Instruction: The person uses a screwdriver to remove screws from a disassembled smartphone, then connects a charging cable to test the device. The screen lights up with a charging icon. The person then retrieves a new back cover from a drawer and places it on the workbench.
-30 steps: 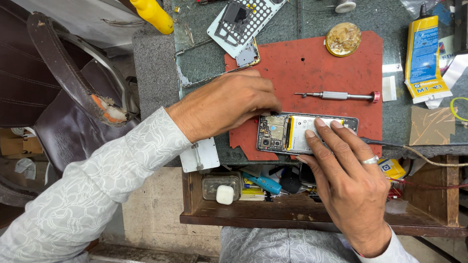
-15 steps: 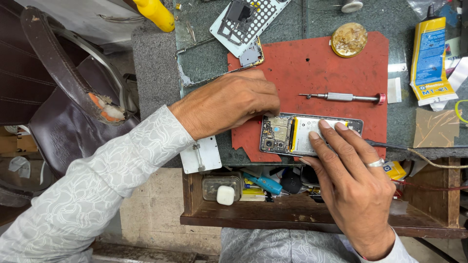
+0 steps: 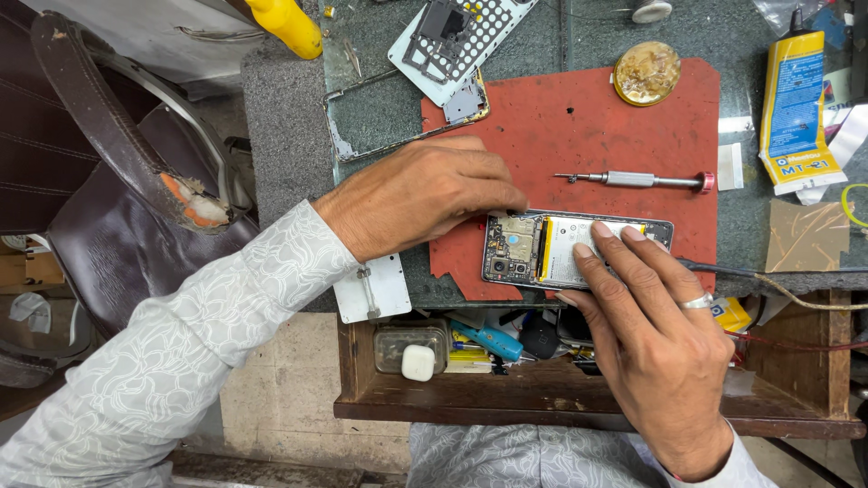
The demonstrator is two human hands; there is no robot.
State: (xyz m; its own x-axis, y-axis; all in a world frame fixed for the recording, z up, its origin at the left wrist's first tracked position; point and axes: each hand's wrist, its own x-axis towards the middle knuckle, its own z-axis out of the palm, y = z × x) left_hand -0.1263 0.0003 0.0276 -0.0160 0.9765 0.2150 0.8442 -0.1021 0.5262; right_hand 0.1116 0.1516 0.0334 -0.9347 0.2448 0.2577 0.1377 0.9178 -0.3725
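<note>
Red mat (image 3: 588, 126) carries an opened phone (image 3: 561, 248); right hand (image 3: 655, 343) presses flat fingers on it, left hand (image 3: 425, 194) curls, grip hidden.

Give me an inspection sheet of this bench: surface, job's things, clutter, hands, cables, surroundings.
Surface: red mat with a ragged lower edge, on a dark green benchtop.
Job's things: opened phone on the mat, circuit board and battery exposed; screwdriver lying above it.
Clutter: empty phone frame, perforated white plate, round yellowish tin, yellow glue tube, open drawer of small parts.
Hands: left hand rests at the phone's left end; right hand, ring on one finger, presses fingertips on the battery.
Cables: dark cable runs off to the right.
Surroundings: worn brown chair on the left.
</note>
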